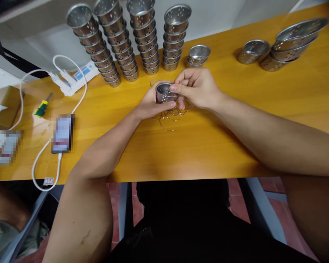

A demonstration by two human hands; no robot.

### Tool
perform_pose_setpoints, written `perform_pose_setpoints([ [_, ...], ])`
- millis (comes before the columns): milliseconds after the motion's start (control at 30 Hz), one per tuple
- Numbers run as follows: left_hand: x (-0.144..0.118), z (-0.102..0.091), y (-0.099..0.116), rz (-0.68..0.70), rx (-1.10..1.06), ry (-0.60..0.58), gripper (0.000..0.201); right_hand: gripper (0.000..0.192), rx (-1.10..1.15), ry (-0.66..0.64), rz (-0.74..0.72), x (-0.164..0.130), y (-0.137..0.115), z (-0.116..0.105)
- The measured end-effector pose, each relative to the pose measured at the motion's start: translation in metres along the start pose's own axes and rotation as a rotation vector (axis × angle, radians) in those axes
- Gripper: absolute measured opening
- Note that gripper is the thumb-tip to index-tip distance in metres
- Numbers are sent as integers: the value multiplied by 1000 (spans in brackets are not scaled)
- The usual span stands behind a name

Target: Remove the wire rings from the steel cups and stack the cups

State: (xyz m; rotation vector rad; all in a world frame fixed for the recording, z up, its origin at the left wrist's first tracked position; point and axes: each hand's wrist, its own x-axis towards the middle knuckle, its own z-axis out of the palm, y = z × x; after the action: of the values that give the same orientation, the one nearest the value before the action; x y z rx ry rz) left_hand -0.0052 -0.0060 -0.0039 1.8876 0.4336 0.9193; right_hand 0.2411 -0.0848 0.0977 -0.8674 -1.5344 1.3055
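My left hand point(153, 102) is closed round a small perforated metal cup point(166, 95), its mouth tilted up towards me. At the cup's right rim, my right hand point(197, 87) pinches with thumb and forefinger. A thin wire seems to be in that pinch, though the fingers cover most of it. Beneath both hands lies a loose heap of thin curved metal wires point(170, 118) on the yellow table. Just behind the hands stands a short stack of perforated cups point(199, 54).
Tall stacks of perforated cups point(113, 47) line the wall. More cups point(287, 51) stand at the right, beside a single cup point(253, 53). At left are a power strip point(79, 78), green-yellow screwdriver point(43, 106), cabled phone point(63, 134) and another person's arm point(2, 204).
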Motion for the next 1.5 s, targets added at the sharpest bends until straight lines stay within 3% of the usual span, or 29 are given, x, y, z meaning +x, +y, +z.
perform_pose_setpoints([
  [433, 0, 1, 3, -24, 22, -18, 110, 85, 9, -72, 32, -2, 5, -7],
  [800, -1, -4, -12, 77, 98, -8, 106, 82, -17, -59, -2, -3, 3, -5],
  [1167, -1, 5, -1, 157, 223, 55, 110, 71, -102, -154, -45, -7, 8, -15],
  [1367, 3, 0, -11, 261, 278, 103, 105, 78, -290, -14, -205, -9, 16, -16],
  [1500, 4, -5, -12, 183, 341, 144, 110, 70, -389, 90, -286, -12, 11, -17],
])
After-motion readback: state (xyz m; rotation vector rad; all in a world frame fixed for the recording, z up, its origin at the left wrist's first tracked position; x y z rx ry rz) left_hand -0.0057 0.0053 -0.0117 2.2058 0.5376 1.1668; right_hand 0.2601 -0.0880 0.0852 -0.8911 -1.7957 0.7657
